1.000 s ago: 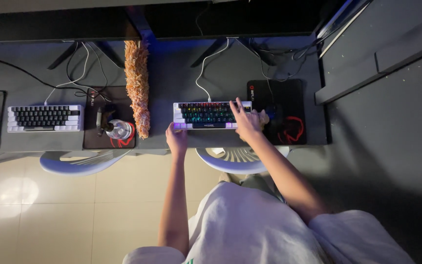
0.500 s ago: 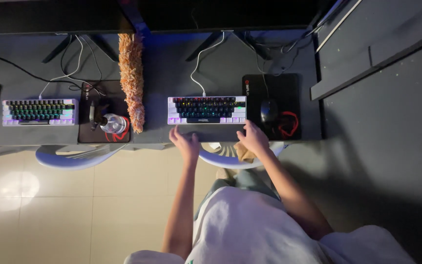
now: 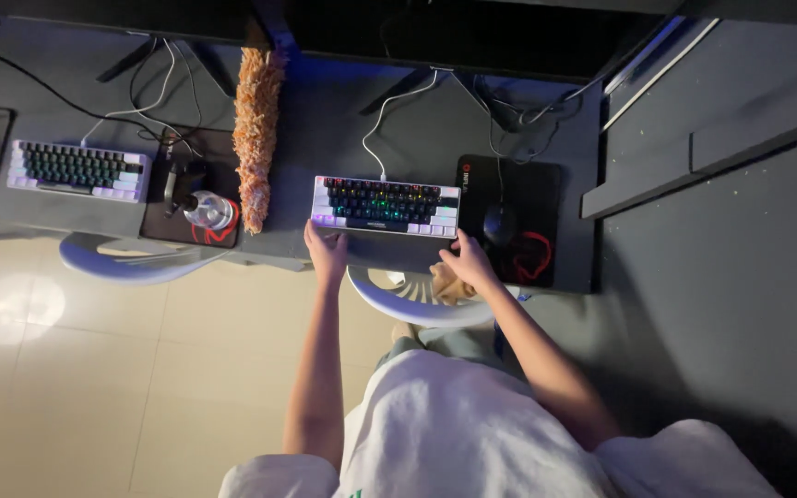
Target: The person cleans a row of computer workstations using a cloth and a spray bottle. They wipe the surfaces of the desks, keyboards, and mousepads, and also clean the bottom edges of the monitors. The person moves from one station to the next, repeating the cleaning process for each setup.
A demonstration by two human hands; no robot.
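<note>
A small backlit keyboard (image 3: 386,205) with white and dark keys lies on the dark desk (image 3: 343,120) in front of me. My left hand (image 3: 326,249) rests at the desk's front edge, just below the keyboard's left end, fingers apart. My right hand (image 3: 469,261) is at the front edge below the keyboard's right end, near a black mouse (image 3: 498,222) on a black and red mouse pad (image 3: 528,221). Neither hand holds anything. A white plastic chair (image 3: 417,300) with an orange cloth (image 3: 449,284) on it stands under the desk edge.
An orange fluffy duster (image 3: 255,124) lies on the desk left of the keyboard. Farther left are a second keyboard (image 3: 77,170), a clear bottle (image 3: 210,209) on another pad and a second white chair (image 3: 126,263). Monitors and cables line the back. A dark wall stands right.
Both hands came off the keyboard and drew back to the desk's front edge. The right hand left the keyboard's right end.
</note>
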